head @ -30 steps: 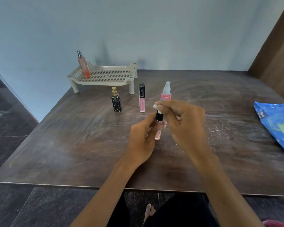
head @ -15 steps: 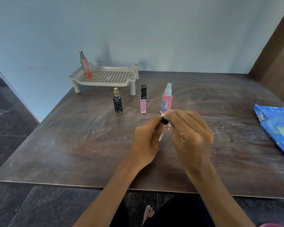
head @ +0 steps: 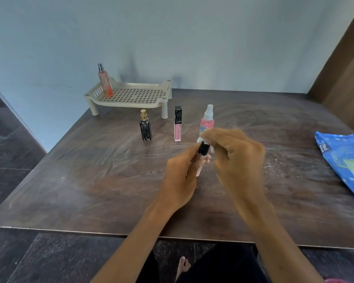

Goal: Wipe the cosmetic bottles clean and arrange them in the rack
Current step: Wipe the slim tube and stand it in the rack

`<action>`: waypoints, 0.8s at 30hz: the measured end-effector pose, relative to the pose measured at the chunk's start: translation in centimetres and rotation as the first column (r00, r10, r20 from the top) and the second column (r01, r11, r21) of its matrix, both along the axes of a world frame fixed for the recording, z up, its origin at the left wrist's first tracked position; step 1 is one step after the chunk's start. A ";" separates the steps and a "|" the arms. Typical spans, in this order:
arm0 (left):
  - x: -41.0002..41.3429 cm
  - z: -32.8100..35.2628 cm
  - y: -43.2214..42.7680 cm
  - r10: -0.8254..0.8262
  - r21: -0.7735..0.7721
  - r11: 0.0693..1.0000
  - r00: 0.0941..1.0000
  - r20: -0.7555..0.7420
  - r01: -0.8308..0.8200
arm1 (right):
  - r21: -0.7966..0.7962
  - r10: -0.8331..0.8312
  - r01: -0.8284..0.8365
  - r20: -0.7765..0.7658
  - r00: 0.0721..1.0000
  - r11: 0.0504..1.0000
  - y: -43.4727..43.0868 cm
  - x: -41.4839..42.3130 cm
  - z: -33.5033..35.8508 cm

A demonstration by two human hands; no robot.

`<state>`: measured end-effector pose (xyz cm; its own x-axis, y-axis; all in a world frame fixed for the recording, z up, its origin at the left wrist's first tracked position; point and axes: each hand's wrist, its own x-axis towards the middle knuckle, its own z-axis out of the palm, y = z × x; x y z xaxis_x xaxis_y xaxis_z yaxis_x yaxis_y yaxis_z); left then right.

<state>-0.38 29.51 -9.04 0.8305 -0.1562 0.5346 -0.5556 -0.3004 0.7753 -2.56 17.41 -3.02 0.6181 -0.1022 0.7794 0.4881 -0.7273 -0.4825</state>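
My left hand (head: 180,176) grips a slim pink tube with a black cap (head: 203,149), held upright over the middle of the table. My right hand (head: 237,160) pinches a small white wipe (head: 200,139) against the cap. Three bottles stand on the table behind: a black bottle with a gold top (head: 145,127), a pink lip-gloss tube with a black cap (head: 177,124) and a pink spray bottle (head: 207,121). A beige perforated rack (head: 131,97) sits at the far left, with a tall orange-pink spray bottle (head: 104,81) standing at its left end.
A blue pack of wipes (head: 343,160) lies at the table's right edge. The dark wooden table (head: 80,180) ends near me, above a dark tiled floor. A pale wall stands behind, and a wooden panel rises at the far right.
My hands dropped a little with the tube and then rose again. The right hand keeps rubbing the wipe around the black cap. The bottles on the table stayed in place.
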 end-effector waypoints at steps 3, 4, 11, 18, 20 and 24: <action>-0.1 0.1 0.0 -0.005 0.015 1.000 1.000 0.011 0.005 | -0.070 -0.020 0.013 -0.111 0.994 0.997 0.1 0.5 0.6; 0.0 0.0 0.0 -0.005 0.028 1.000 1.000 0.015 0.004 | -0.062 -0.018 0.007 -0.171 0.985 0.998 0.0 0.8 0.9; 0.1 -0.1 -0.1 -0.023 0.037 0.999 1.000 -0.019 0.023 | 0.048 0.046 -0.033 -0.318 0.947 0.998 -0.7 1.1 1.3; -0.2 0.0 0.2 0.026 -0.019 0.999 0.999 -0.036 -0.026 | 0.441 0.163 0.003 -0.337 0.927 0.897 0.6 -0.1 -1.3; -0.2 0.1 0.3 0.040 -0.013 0.999 0.999 -0.023 -0.040 | 0.471 0.166 0.025 -0.359 0.919 0.882 1.2 -0.4 -2.3; -0.3 0.2 0.4 0.027 0.025 0.999 0.999 -0.016 -0.027 | 0.412 0.111 0.062 -0.383 0.917 0.909 1.4 -0.9 -3.7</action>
